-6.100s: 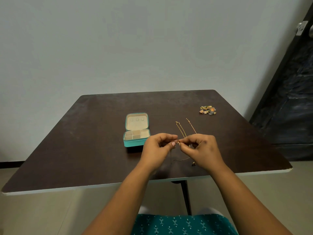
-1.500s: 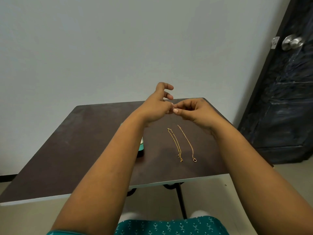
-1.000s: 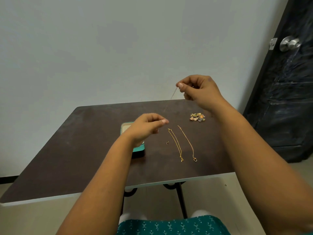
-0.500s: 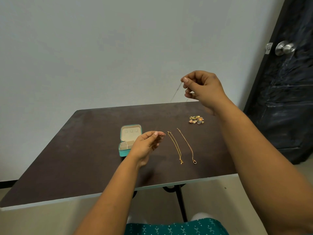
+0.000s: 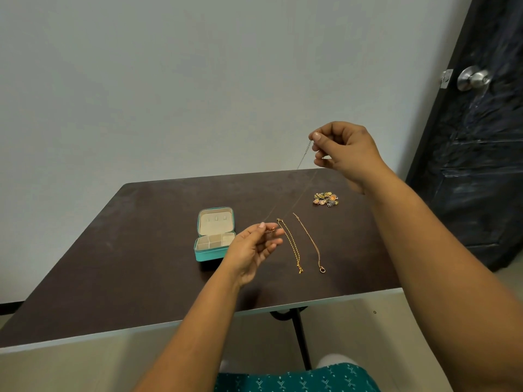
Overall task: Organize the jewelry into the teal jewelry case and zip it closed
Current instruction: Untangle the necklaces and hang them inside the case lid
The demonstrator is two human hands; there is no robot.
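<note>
Right hand: the right hand, raised, pinches the clasp end of a thin gold chain necklace between thumb and forefinger.
Left hand: the left hand, palm up and lower, pinches the necklace's small pendant end at its fingertips.
Necklace: stretched taut between both hands, above the dark brown table.
Case: the teal zip jewelry case lies open just left of the left hand; beige lining, divided compartments.
Other jewelry: a gold beaded chain and a fine rose-gold ring-pendant chain lie just right of the left hand; a multicoloured charm cluster lies below the right hand.

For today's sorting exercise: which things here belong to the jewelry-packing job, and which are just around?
Job: open teal case; thin chain held between both hands; two gold chains; colourful jewelry pile.
Around: table; door; doorknob.
</note>
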